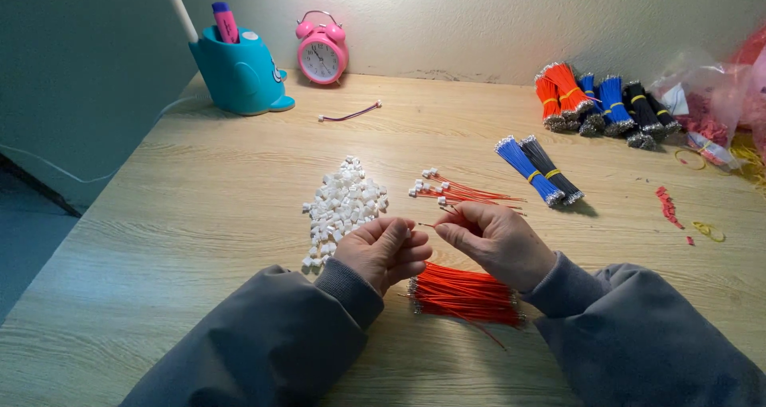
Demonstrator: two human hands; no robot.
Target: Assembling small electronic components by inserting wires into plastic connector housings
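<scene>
A single thin red wire [427, 226] runs between the two hands just above the tabletop [199, 215], in front of the person and a little above a loose bundle of red wires [463, 294] that lies beneath the wrists. The right hand [493, 239] pinches the wire between thumb and forefinger, fingers drawn narrow around it. The left hand [384, 250] is curled into a loose fist with its fingertips closed on something small and white at the wire's other end; it looks like one of the connector housings, though it is too small to tell for certain.

Just left of the left hand lies a heap of small white plastic connector housings [341, 207]. Just beyond the hands lies a small fan of red wires with white housings fitted on their ends [451, 191]. Farther right are two banded bundles, one blue and one black [538, 170], lying side by side. Near the back right edge sits a cluster of banded wire bundles in orange, blue and black [602, 102], beside clear plastic bags [710, 104]. A few rubber bands [706, 230] lie scattered at the right. At the back stand a pink alarm clock [321, 52] and a teal whale-shaped pen holder [238, 72], with one short wire lead [349, 113] lying near them
</scene>
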